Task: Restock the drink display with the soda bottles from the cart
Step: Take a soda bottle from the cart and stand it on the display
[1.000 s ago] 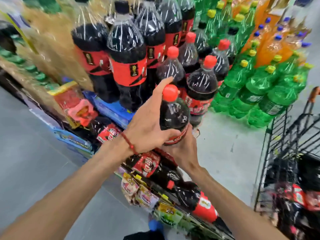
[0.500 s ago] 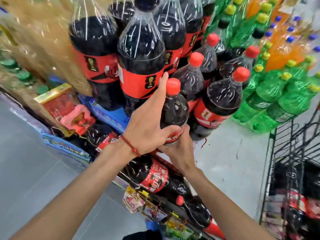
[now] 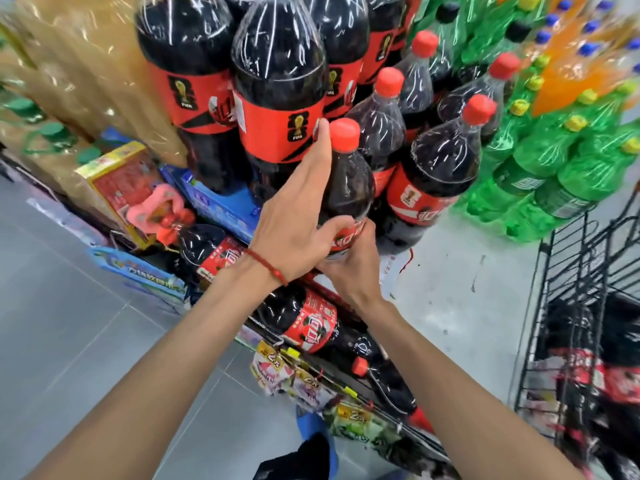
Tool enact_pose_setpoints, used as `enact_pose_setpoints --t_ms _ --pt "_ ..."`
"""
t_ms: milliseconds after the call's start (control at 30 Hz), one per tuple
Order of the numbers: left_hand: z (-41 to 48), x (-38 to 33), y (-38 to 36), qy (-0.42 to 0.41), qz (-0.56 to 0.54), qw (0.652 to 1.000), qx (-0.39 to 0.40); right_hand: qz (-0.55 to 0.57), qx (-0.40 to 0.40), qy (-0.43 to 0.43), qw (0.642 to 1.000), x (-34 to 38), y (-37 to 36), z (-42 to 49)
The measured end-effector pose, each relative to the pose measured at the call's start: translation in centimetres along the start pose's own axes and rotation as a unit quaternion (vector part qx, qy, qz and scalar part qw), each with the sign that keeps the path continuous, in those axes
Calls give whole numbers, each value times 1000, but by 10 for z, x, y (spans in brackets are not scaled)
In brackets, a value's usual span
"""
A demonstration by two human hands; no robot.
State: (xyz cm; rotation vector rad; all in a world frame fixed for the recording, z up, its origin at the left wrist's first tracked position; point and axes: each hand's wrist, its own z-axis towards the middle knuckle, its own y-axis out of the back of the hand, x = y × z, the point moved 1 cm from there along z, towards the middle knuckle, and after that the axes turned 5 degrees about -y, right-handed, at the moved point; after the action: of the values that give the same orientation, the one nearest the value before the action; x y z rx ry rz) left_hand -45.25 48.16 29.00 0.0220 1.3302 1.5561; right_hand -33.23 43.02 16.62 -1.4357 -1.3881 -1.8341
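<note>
Cola bottle [image 3: 346,188], red cap, upright: grasped by left hand [image 3: 294,223] along its side and right hand [image 3: 353,268] at its base, beside shrink-wrapped cola bottles [image 3: 277,81]; wire cart [image 3: 588,306] at right.

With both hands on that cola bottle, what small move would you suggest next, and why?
Probably set it down upright: the left hand and right hand hold the red-capped dark cola bottle beside the standing red-capped bottles, seemingly not yet seated.
</note>
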Motion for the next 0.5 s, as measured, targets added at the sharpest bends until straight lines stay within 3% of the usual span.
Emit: enact_pose_setpoints --t_ms 167,333,500 --pt "-26 -6 -22 7 -1 997 -72 -8 68 -18 998 -7 9 -2" --pt "-71 -25 -58 105 -6 988 -112 -40 60 -46 996 -13 38 -45" --pt "-116 -67 -92 182 -58 977 -99 -6 82 -62 995 -28 91 -98"
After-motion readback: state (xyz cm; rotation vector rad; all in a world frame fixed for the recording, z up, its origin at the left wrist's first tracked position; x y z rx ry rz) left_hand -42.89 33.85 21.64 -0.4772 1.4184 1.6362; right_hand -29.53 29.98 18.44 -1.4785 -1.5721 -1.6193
